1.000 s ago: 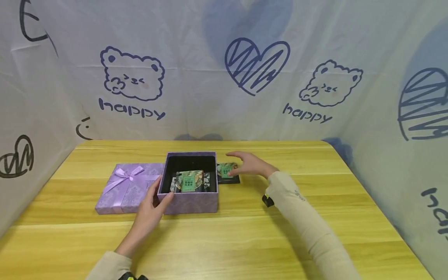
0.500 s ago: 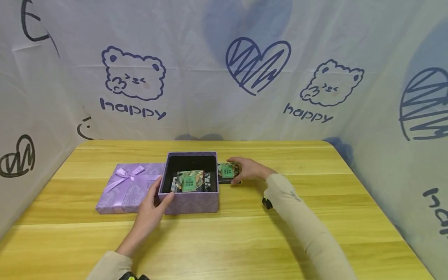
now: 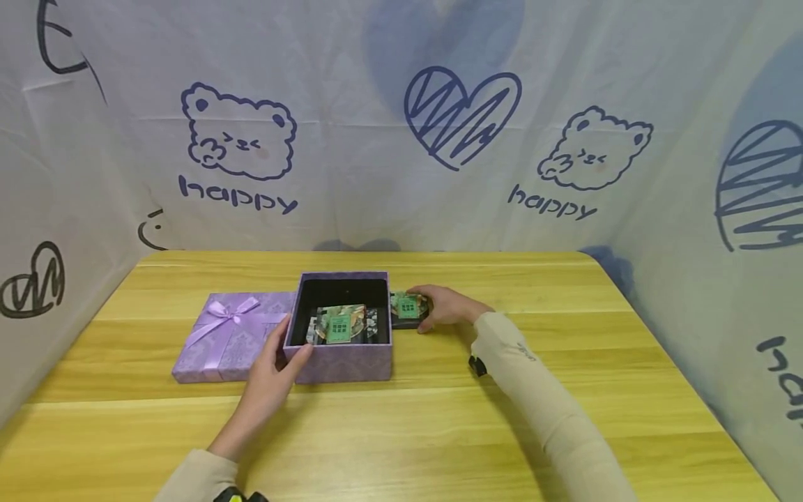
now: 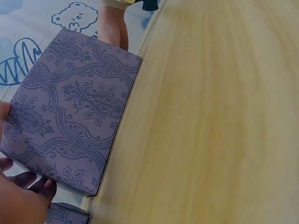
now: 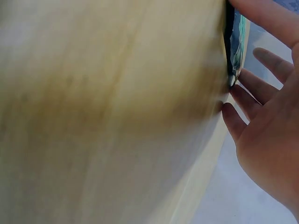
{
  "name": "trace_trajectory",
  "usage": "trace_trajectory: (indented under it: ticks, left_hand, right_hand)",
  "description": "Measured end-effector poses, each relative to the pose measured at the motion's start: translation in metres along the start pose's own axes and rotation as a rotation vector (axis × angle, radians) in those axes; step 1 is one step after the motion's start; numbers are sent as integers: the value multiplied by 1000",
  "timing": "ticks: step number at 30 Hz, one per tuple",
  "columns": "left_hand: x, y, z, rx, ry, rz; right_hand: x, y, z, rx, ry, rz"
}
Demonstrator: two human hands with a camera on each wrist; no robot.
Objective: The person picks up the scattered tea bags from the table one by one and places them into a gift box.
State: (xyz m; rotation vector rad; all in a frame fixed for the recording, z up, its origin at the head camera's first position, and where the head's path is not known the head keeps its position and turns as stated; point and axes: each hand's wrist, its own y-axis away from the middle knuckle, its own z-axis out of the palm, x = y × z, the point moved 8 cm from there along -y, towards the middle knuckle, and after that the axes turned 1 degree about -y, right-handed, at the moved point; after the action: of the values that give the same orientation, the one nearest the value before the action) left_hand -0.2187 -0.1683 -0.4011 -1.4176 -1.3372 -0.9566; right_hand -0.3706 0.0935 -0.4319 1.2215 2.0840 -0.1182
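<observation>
A purple patterned gift box stands uncovered at mid-table, its inside black. Several dark packets with green labels lie in it, one food packet on top. My left hand grips the box's near left corner, thumb at the front rim and fingers along the left side. In the left wrist view the patterned box wall fills the space before that hand. Right of the box lies another green-labelled packet, which my right hand holds between thumb and fingers across its edges. The right wrist view shows this packet edge-on.
The purple lid with a ribbon bow lies left of the box, partly behind my left hand. Wooden tabletop stretches in front and to the right. A white printed cloth hangs behind and at both sides.
My right hand has come down over the packet beside the box, and its thumb and fingers have closed on the packet's edges. The left hand stays on the box.
</observation>
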Motion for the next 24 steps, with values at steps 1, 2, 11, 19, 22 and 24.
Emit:
trace_trajectory:
  ticks: [1,2,11,19,22,24]
  left_hand:
    - [0,0,0,-1,1,-1]
    - [0,0,0,0,0,-1]
    - [0,0,0,6,-8,-1]
    - [4,1,0,4,0,6]
    - [4,1,0,6,2,9]
    - [4,1,0,8,0,7]
  right_hand:
    - [0,0,0,1,3,-1]
    - [0,0,1,2,6,-4]
    - [-6,2,1,-1,97,-38]
    - [-6,8,-4,0,107,-17]
    - [-7,11,-6,6,99,-16]
    - [-7,13,-8,8,90,-9]
